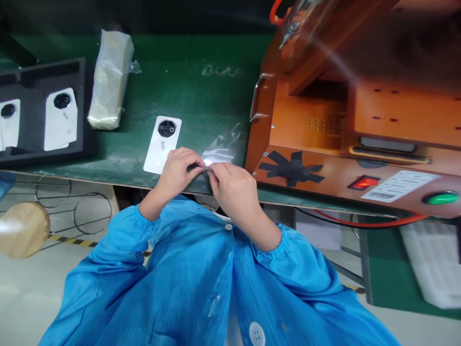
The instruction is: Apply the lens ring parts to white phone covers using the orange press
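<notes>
1. Head view: both hands meet at the near edge of a green table (201,96), blue sleeves (201,269) bent inward.
2. Left hand (177,172) and right hand (234,190) each pinch a clear plastic film (219,153) between fingertips, just right of a white phone back (163,143).
3. Right of the film stands an orange machine (360,115); its white label (399,185) is too blurred to read.
4. Left of the phone back, a black tray (43,110) holds similar white backs.

Green table (201,91), orange machine (360,115), white phone back (162,144), blue sleeves (118,240)
</notes>
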`<state>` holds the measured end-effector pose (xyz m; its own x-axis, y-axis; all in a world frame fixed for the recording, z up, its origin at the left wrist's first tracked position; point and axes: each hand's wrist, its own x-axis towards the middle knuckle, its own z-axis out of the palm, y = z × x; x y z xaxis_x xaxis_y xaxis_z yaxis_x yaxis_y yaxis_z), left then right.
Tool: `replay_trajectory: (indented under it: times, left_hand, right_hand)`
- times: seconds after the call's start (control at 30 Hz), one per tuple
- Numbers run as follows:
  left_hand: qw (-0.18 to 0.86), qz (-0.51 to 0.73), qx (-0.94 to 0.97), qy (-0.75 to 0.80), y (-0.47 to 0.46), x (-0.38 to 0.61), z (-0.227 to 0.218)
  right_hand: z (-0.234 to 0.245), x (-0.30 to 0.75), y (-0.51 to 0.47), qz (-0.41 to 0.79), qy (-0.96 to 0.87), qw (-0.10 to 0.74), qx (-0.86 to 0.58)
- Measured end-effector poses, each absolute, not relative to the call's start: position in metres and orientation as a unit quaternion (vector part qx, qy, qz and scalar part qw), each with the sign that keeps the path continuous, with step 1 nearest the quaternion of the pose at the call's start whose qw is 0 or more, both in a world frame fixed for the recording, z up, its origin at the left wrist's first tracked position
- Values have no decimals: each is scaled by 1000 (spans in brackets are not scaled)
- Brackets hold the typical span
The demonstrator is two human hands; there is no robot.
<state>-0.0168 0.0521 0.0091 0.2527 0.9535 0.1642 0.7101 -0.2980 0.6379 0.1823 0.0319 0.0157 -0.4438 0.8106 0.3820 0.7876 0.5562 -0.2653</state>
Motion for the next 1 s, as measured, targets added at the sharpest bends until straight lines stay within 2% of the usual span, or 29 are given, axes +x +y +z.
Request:
replay_trajectory:
  times: [0.23, 0.43, 0.6, 0.8, 1.0]
  left_hand:
    - [210, 262, 779, 530, 48, -19, 7]
    - [207, 241, 783, 536, 45, -16, 9]
    - [205, 268, 769, 543, 43, -17, 6]
    - [206, 278, 759, 552, 43, -19, 4]
    - [215, 271, 760, 551, 43, -18, 5]
  right_hand:
    - [17, 188, 27, -36, -856, 243, -455]
    - [14, 187, 29, 15, -853, 246, -461]
    - [17, 184, 32, 1, -869, 205, -450]
    - [15, 190, 30, -14, -871, 267, -413]
    - [15, 186, 33, 32, -861, 235, -449]
